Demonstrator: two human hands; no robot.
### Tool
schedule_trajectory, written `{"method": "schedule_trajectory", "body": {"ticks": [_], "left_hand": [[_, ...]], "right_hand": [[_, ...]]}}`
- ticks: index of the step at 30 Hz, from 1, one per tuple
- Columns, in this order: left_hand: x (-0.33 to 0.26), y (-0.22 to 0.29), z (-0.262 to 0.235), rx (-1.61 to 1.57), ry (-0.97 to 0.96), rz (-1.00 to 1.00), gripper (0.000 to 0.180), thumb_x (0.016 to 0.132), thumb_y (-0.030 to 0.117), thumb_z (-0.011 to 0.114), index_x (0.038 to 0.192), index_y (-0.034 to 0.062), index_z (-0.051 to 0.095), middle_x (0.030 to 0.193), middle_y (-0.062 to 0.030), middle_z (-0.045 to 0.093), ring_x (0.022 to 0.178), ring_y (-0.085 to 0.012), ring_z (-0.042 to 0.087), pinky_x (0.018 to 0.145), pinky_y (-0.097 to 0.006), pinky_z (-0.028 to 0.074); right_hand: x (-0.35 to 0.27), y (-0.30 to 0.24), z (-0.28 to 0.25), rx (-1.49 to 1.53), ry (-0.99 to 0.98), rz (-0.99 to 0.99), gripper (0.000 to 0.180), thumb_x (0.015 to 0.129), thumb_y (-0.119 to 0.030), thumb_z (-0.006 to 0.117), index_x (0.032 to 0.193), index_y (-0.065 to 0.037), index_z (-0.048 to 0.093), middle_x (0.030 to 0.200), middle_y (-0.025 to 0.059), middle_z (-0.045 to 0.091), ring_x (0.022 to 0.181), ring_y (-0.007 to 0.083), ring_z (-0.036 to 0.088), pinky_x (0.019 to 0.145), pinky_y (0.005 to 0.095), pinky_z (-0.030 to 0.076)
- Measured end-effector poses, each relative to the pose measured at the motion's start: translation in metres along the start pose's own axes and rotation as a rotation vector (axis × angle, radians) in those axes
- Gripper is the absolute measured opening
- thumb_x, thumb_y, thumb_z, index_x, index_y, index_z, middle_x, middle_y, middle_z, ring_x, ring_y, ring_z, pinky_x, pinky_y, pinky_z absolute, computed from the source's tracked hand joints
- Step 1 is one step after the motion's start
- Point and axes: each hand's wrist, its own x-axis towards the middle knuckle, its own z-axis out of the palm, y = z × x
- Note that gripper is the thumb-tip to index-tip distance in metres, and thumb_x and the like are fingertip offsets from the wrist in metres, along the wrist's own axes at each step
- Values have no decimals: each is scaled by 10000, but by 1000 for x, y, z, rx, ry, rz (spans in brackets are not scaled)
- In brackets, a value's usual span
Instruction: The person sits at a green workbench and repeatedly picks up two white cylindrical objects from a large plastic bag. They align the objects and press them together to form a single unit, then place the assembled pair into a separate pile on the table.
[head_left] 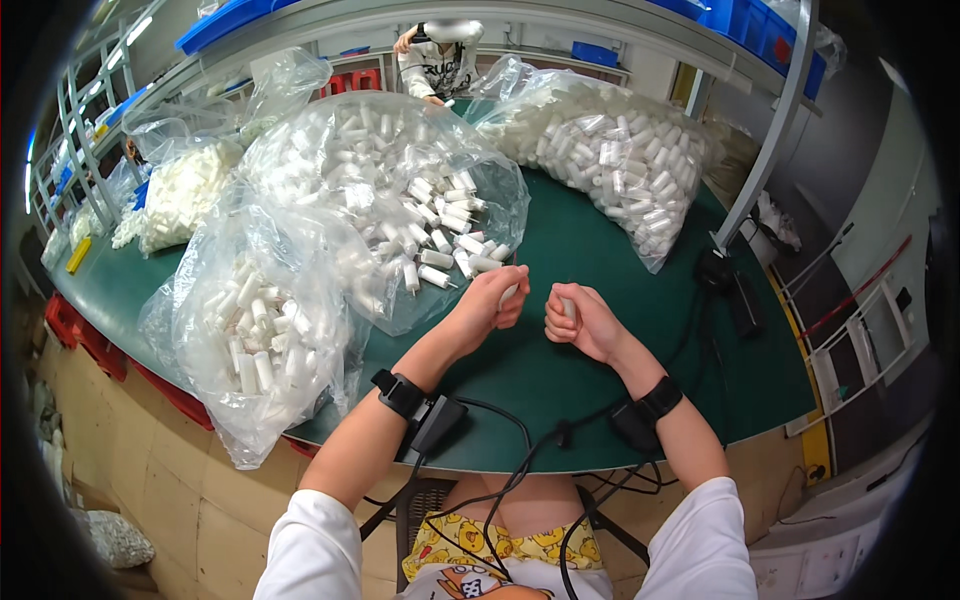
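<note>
While clear bags of white plastic tubes point(440, 215) spill open within easy reach at the far left of the green table point(600, 250), a seated worker's left hand point(490, 300) curls closed around one small white tube point(509, 292); the right hand point(580, 322), fisted just beside it, grips another point(568, 309) above the table's near middle.

One small white tube point(509, 292) is sticking out of the left fist, another point(569, 308) is showing inside the curled right one, both above the green table point(560, 370).
</note>
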Motion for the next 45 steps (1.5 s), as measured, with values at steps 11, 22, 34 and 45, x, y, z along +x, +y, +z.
{"method": "schedule_trajectory", "body": {"ticks": [11,22,34,45], "left_hand": [[-1,-1,-1,-110,-41,11,248,923,303,416,785,99,445,552,39,285,464,-80,268,449,-228,228],[-1,0,9,-84,-7,151,283,961,343,385,1049,88,471,939,-52,551,819,-163,535,771,-306,423],[2,-2,-5,-204,-158,86,345,954,299,323,1105,41,496,826,-28,494,743,-154,481,735,-282,393],[1,-1,-6,-221,-198,72,364,928,322,339,1082,37,507,769,-34,478,685,-151,449,682,-277,380]], "right_hand": [[-1,3,-1,24,-30,-49,281,945,-236,356,731,-69,423,536,-7,356,453,79,306,473,235,284],[-2,-1,5,41,16,-99,244,969,-227,389,1102,-32,451,905,92,551,817,179,542,768,331,442],[-2,-3,-4,170,-90,-56,429,922,-256,347,1256,11,376,820,78,512,747,196,498,786,350,405],[-3,-4,-2,203,-130,-54,437,929,-277,316,1227,29,410,779,73,496,705,186,487,776,354,404]]}}
